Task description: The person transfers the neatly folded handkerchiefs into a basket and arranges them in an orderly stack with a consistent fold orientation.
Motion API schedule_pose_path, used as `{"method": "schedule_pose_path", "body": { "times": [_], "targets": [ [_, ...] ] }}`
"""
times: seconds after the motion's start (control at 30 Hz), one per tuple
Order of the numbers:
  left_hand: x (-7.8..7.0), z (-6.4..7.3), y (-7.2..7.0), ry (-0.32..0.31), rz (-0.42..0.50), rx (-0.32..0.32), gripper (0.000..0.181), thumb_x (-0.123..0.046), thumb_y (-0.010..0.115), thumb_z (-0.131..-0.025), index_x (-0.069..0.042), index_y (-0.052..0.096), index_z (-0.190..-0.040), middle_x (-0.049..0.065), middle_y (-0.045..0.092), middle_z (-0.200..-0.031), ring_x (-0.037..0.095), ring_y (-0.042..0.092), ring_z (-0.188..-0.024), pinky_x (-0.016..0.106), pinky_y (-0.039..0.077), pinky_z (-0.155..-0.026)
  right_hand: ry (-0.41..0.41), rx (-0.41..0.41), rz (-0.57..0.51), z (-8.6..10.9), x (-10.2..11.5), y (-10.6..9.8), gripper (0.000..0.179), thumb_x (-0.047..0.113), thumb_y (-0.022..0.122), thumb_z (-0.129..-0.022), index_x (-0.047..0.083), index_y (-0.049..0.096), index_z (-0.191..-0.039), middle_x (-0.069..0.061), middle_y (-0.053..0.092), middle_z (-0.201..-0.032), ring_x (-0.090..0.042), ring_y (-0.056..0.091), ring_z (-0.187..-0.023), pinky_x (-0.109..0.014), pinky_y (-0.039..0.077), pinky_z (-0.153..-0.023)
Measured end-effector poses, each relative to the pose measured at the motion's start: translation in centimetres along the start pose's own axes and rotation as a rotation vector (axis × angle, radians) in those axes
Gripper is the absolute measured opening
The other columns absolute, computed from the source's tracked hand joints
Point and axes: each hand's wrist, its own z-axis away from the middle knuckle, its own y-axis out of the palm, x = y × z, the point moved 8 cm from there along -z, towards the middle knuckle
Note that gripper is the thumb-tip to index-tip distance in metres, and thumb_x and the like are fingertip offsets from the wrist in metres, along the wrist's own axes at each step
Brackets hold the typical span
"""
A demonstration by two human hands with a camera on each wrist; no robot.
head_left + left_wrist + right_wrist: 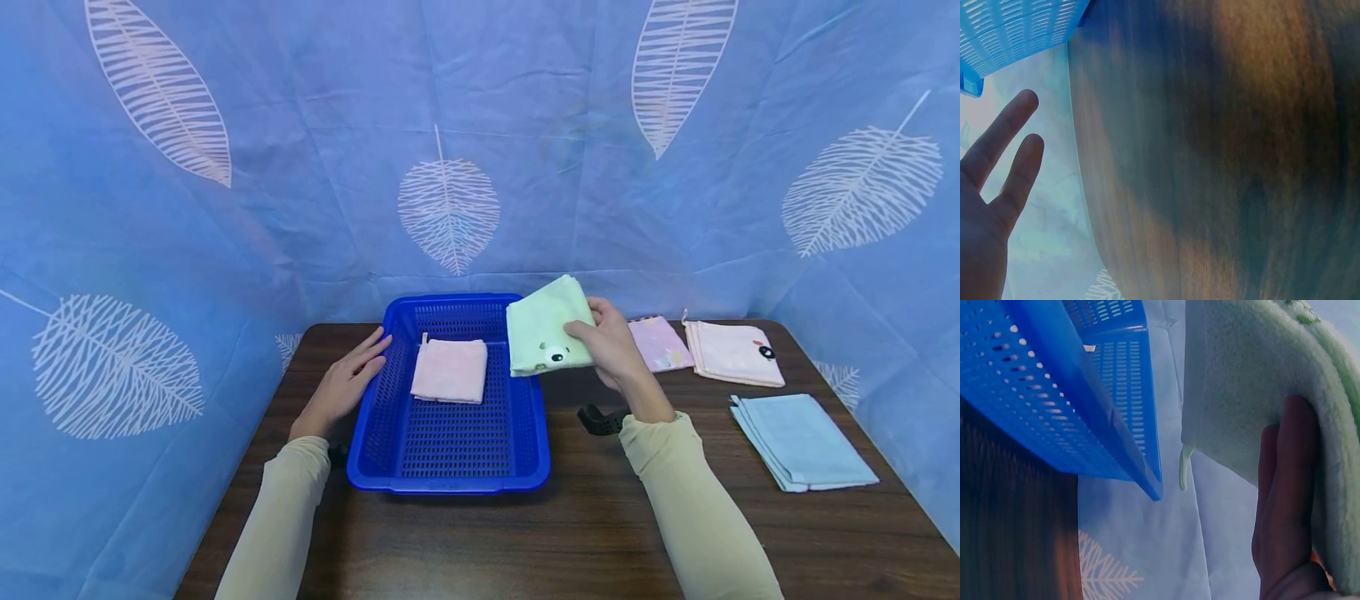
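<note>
My right hand (611, 342) pinches a folded light green towel (547, 321) by its right edge, thumb on top and fingers beneath. The towel, with an animal-face embroidery, hangs in the air over the right rim of a blue plastic basket (457, 486). Inside the basket, toward its back, lies a folded pale pink towel (450, 371) with a small loop. With fingers fairly straight and spread, my left hand (345, 385) is at the basket's left rim. In the right wrist view the green towel (1235, 381) shows its underside and a hanging loop.
Right of the basket on the dark wooden table (480, 542) lie a folded pink-purple towel (660, 343), a white towel (735, 353) with a dark embroidered patch and a light blue towel (806, 442). A blue leaf-patterned curtain (525, 217) hangs behind the table.
</note>
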Motion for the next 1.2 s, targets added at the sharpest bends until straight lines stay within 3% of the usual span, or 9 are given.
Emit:
{"method": "schedule_pose_path", "body": {
  "times": [1.2],
  "targets": [
    [0.0, 0.4, 0.3, -0.006, 0.008, -0.01, 0.049, -0.065, 0.039, -0.103, -0.056, 0.035, -0.151, -0.026, 0.021, -0.167, 0.026, 0.021, -0.16, 0.07, 0.021, -0.121, 0.003, 0.035, -0.069, -1.5, -0.5, 5.6, 0.067, 0.006, 0.056, -0.097, 0.002, 0.024, -0.157, -0.026, 0.05, -0.142, -0.015, 0.07, -0.087, -0.028, 0.063, -0.071]
  ]
}}
